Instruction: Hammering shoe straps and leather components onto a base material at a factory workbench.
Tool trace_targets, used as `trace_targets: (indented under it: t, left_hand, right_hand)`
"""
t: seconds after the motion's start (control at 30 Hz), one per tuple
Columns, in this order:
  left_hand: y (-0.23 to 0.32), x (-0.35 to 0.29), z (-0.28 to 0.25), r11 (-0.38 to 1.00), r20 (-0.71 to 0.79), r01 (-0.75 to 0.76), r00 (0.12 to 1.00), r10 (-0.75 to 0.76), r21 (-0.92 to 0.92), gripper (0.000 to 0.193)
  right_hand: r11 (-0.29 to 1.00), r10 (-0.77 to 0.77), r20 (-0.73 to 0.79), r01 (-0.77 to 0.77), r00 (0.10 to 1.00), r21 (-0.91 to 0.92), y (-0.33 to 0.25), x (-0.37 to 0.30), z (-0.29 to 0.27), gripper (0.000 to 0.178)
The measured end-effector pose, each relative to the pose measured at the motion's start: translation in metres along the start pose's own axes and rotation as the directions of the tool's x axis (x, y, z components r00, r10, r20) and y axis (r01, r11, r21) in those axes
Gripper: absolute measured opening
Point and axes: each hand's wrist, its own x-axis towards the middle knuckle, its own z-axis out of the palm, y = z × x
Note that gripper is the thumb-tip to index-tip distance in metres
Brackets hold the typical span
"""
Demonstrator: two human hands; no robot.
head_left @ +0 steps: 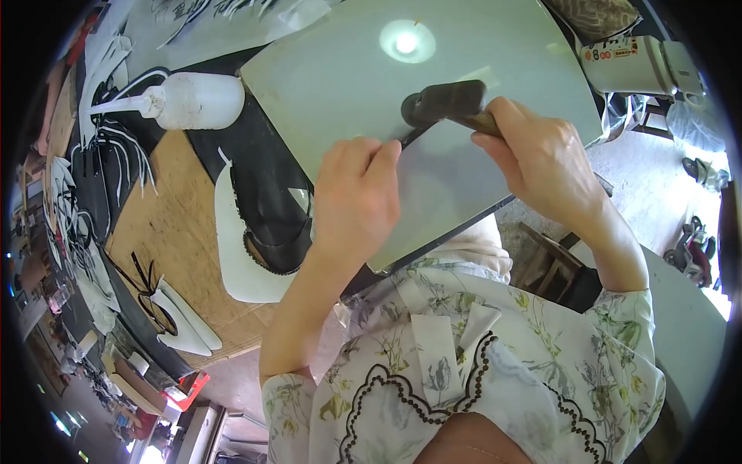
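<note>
My right hand [541,158] is wrapped round the wooden handle of a hammer [452,100]. The dark hammer head is over the pale, smooth slab [325,89], close to a thin dark strip [415,136]. Pinched between the thumb and fingers of my left hand [358,189] is the near end of that strip; the rest of what it holds is hidden. Beside my left forearm lies a black leather piece [270,205], stitched along its edge, with a white curved piece [232,267] around and under it.
A white squeeze bottle [202,100] lies on its side left of the slab. Brown cardboard [166,224] covers the left bench, with white cut pieces [185,321] and dark straps on it. White thin strips [127,155] hang farther left. A pale container [630,66] stands at far right.
</note>
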Motion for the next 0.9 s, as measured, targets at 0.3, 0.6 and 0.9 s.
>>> trace_targets:
  t: [0.3, 0.6, 0.9]
  left_hand:
    - [-0.005, -0.003, -0.003, 0.994, 0.029, -0.093, 0.995, 0.092, 0.065, 0.029]
    - [-0.001, -0.003, -0.002, 0.999, -0.003, -0.029, 1.0, 0.029, -0.035, 0.028]
    - [-0.001, -0.004, 0.0, 0.976, 0.019, -0.166, 0.986, 0.165, 0.14, 0.03]
  right_hand:
    - [0.999, 0.005, 0.082, -0.001, 0.997, -0.049, 0.003, -0.007, 0.008, 0.029]
    - [0.998, 0.023, 0.076, -0.018, 0.997, -0.067, 0.007, -0.006, 0.019, 0.028]
    - [0.994, -0.044, 0.094, 0.053, 0.995, -0.096, -0.003, -0.007, 0.016, 0.029]
